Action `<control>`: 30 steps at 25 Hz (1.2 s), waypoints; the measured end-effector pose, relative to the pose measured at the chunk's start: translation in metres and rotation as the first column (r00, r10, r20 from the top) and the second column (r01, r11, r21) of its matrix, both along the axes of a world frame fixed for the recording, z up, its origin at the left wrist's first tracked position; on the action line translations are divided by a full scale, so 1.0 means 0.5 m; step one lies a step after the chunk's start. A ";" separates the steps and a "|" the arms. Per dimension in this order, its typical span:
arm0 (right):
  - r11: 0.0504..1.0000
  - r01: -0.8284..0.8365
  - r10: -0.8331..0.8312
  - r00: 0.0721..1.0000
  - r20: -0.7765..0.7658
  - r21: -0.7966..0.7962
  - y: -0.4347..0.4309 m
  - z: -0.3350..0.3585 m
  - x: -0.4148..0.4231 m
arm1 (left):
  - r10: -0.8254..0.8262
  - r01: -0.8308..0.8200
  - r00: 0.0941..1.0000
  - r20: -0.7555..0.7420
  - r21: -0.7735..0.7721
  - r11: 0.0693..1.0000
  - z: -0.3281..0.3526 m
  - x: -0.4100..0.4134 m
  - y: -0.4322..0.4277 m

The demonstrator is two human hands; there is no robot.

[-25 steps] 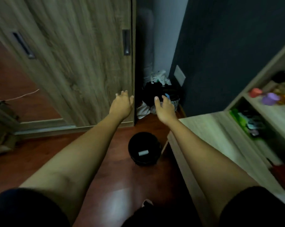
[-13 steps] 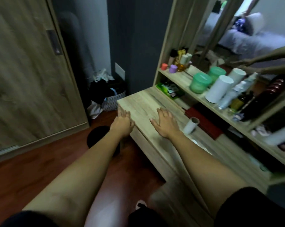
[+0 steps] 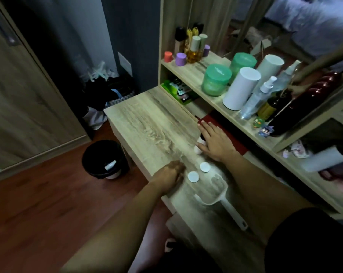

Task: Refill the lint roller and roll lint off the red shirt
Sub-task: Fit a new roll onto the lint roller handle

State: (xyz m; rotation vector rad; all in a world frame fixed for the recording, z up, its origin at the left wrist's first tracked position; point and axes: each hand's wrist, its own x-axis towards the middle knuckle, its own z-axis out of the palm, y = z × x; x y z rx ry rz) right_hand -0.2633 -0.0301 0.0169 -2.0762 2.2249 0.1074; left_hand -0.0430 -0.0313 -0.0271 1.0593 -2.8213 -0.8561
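A white lint roller frame (image 3: 218, 191) with a long handle lies on the wooden table (image 3: 147, 123), near its front end. Two white round discs (image 3: 193, 176) lie just beyond it. My left hand (image 3: 169, 174) rests on the table edge beside the discs, blurred, with nothing in it. My right hand (image 3: 216, 142) lies palm down, fingers spread, over a small white roll (image 3: 198, 148) that is mostly hidden beneath it. A folded red cloth (image 3: 235, 140), likely the red shirt, sits in the low shelf compartment just past that hand.
A shelf (image 3: 196, 75) to the right carries green jars (image 3: 216, 79), a white cylinder (image 3: 240, 88), spray bottles and small pots. A black bin (image 3: 104, 158) stands on the wooden floor left of the table. A laundry basket (image 3: 117, 95) fills the corner by the wardrobe door (image 3: 19, 95).
My view has swung right, from the wardrobe and bin to the table and shelf. Both hands came down onto the table, and my right hand now covers the white roll.
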 end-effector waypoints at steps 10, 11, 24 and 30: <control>0.992 -0.111 0.121 0.973 0.198 -0.058 -0.020 -0.055 -0.063 | -0.119 0.142 0.987 0.104 -0.253 0.957 -0.085 -0.114 0.050; 0.992 -0.117 0.125 0.974 0.187 -0.052 -0.022 -0.057 -0.064 | -0.101 0.122 0.990 0.097 -0.241 0.963 -0.084 -0.118 0.051; 0.862 0.505 -0.053 0.192 0.980 -0.052 0.023 0.015 -0.008 | 0.839 -0.396 0.303 -0.451 0.741 0.542 0.111 -0.080 0.047; 0.870 0.492 -0.008 0.094 0.996 -0.040 0.025 0.055 0.025 | 0.803 -0.374 0.286 -0.524 0.710 0.597 0.165 -0.077 0.051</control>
